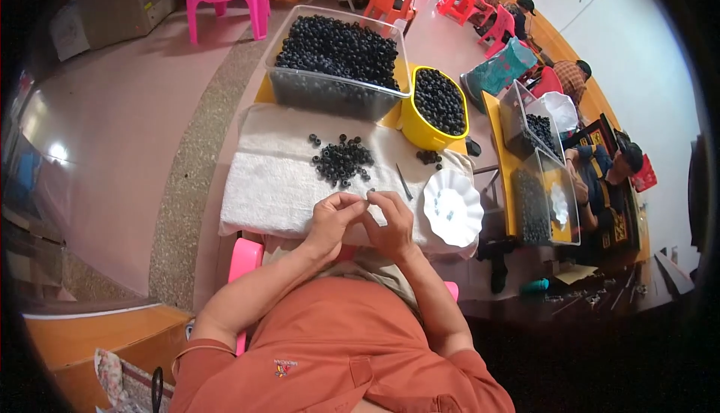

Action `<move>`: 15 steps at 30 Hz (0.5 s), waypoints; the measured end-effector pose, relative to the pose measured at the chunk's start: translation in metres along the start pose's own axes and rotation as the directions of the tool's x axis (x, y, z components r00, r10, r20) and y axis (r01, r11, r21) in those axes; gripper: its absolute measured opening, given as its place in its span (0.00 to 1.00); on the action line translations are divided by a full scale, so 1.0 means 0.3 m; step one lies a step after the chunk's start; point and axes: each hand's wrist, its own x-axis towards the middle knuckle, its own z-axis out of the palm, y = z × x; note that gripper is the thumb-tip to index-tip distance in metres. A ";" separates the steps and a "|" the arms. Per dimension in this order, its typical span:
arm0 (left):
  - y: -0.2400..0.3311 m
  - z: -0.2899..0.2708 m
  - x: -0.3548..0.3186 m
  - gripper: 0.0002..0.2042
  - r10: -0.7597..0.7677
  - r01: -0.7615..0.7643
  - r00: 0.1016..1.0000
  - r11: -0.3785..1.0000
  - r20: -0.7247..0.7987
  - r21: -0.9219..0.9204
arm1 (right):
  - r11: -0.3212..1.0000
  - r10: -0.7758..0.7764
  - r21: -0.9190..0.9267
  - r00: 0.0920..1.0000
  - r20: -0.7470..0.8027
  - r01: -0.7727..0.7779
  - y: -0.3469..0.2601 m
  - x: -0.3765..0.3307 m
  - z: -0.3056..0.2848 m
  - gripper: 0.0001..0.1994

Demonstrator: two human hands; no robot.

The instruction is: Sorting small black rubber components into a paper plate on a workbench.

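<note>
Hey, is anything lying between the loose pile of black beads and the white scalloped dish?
Yes: a thin dark tool, likely tweezers, lies on the white towel between the bead pile and the scalloped dish.

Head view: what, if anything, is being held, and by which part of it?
Apparently a small dark piece, where the left grip and right grip meet; which part is pinched cannot be told.

Shows small dark rounded piece point(371, 190), pinched between left hand point(328, 223) and right hand point(392, 224); mostly covered, finer detail too small to tell. Also shows loose heap of black, bead-like round pieces point(343, 161), some with visible holes. Lies just beyond, on white cloth towel point(270, 181), scattered low, strays at upper left.
</note>
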 end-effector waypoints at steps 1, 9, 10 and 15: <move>0.000 0.000 0.001 0.03 0.010 -0.010 1.000 1.000 0.001 0.000 | 1.000 0.003 -0.002 1.000 0.003 -0.003 0.002 0.002 0.002 0.20; -0.016 -0.011 0.010 0.02 0.007 -0.007 1.000 1.000 0.005 -0.019 | 1.000 -0.003 0.011 1.000 -0.020 0.003 0.005 -0.001 0.006 0.19; -0.014 -0.009 0.008 0.02 0.001 -0.001 1.000 1.000 0.002 -0.003 | 1.000 -0.002 0.010 1.000 -0.020 0.002 0.005 -0.001 0.004 0.19; 0.002 0.007 -0.008 0.02 -0.012 0.012 1.000 0.999 0.003 0.038 | 0.999 -0.023 0.029 1.000 0.005 0.023 0.013 -0.009 -0.004 0.18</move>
